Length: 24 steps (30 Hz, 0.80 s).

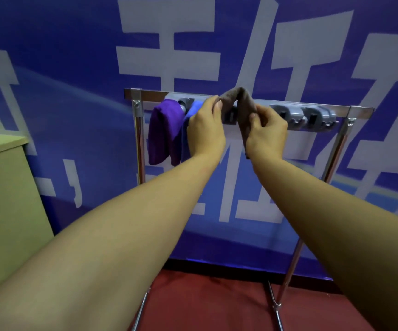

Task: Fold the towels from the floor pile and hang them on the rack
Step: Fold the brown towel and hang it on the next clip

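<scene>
Both hands pinch a folded grey-brown towel [242,108] draped over the rack's top bar [288,105]: the left hand [205,130] grips its near-left edge, the right hand [266,131] the hanging right side. A purple towel [163,132] and a blue towel [189,123] already hang beside it. Hanging appears underway; next likely comes evening the drape and letting go. The floor pile lies out of view, and the towel's far side is hidden.

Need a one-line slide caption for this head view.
Both hands, left hand and right hand, drape a grey-brown towel over the chrome rack, beside hung purple towel and blue towel.
</scene>
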Tool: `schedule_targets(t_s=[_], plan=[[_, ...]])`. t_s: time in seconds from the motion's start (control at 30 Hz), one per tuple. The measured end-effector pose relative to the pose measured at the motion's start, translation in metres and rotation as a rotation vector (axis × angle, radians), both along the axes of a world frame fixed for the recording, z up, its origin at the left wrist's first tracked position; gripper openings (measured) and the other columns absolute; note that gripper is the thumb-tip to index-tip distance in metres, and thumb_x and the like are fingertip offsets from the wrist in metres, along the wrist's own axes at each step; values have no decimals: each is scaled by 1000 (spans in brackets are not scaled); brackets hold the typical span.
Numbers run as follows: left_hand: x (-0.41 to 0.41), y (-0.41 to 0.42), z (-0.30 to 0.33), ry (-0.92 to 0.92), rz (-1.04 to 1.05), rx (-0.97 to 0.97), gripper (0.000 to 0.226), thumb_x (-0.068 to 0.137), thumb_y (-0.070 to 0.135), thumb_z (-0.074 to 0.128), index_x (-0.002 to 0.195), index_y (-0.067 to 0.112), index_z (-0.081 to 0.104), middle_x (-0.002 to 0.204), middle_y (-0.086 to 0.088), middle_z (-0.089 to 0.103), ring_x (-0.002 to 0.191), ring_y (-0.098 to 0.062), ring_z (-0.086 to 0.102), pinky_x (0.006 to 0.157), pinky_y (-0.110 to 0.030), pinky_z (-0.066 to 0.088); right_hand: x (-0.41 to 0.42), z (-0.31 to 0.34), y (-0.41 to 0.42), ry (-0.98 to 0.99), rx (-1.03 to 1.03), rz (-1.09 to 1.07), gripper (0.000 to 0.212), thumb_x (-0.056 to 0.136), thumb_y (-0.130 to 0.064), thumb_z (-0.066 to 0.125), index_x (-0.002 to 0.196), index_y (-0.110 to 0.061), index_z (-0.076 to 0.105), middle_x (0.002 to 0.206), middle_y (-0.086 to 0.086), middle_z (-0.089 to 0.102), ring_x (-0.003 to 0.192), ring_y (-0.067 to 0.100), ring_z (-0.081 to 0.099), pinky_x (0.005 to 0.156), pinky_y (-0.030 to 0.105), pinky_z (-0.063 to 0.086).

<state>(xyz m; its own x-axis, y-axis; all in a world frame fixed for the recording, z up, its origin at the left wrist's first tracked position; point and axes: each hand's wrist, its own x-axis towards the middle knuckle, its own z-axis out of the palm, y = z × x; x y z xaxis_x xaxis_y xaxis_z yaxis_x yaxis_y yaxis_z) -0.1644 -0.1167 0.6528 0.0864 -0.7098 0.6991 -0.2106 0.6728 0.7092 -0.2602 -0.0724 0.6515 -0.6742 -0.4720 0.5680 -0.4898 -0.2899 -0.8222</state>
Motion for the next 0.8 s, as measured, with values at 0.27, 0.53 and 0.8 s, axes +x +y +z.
schedule_targets(t_s=[0.27,0.53,0.8], plan=[[-6,-20,-35,-57,-35,95,32,108,29,43,125,19,67,105,-8,73,92,-20,66,69,-22,40,-4,-30,-15,27,87,15,28,102,-17,50,119,-24,71,99,-9,74,92,6,67,82,27,55],[-4,-16,-60,-77,-208,158,34,108,34,42,134,27,63,106,1,73,90,-9,63,83,-29,54,-3,-48,-9,74,116,84,27,103,-22,51,123,-23,69,104,-10,73,98,6,66,83,24,54],[14,4,-78,-92,-264,181,42,109,34,39,148,22,49,131,2,65,105,4,54,87,-11,46,8,-55,14,107,124,74,34,106,-25,45,139,-24,57,108,-17,61,92,-2,60,73,7,42]])
